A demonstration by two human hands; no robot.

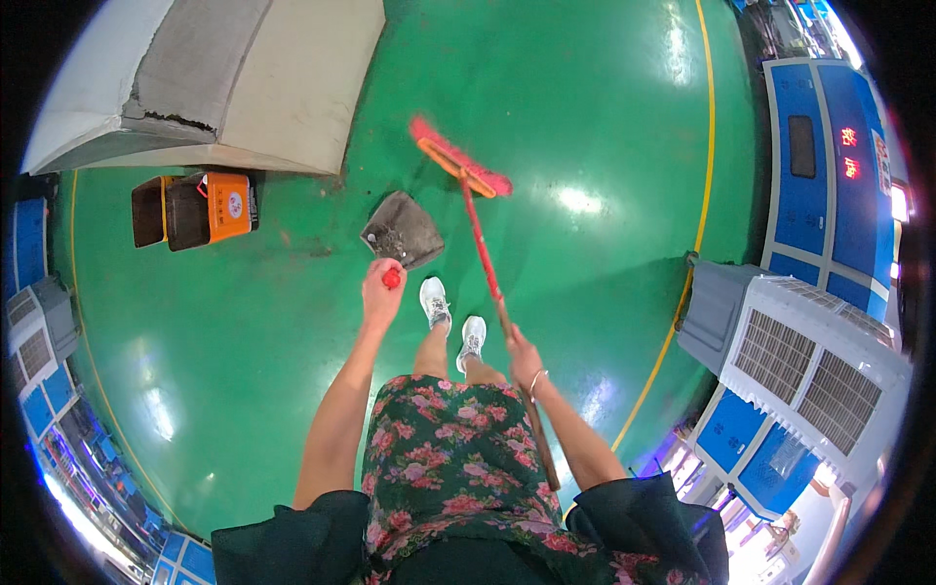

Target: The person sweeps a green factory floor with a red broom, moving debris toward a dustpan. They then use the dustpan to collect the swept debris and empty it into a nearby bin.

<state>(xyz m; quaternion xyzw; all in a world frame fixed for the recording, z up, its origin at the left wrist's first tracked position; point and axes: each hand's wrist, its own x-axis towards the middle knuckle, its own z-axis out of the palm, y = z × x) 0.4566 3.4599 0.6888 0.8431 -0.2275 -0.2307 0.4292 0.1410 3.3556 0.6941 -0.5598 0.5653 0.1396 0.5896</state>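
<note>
My left hand (381, 292) is closed round the red-tipped upright handle of a grey dustpan (419, 232). The pan lies on the floor just ahead of my shoes, with some debris in it. In my right hand (525, 359) is the long red and brown stick of a broom (479, 231). Its head, orange with red bristles, is up ahead and to the right of the dustpan, apart from it and slightly blurred. The stick's end reaches back past my right wrist, beside my flowered skirt.
Two orange and dark bins (229, 207) stand at left, by a large pale pillar (283, 88). At right are blue cabinets (801, 224) and a grey-white air cooler (809, 361). Yellow lines (704, 175) run along both sides of the green floor (585, 117).
</note>
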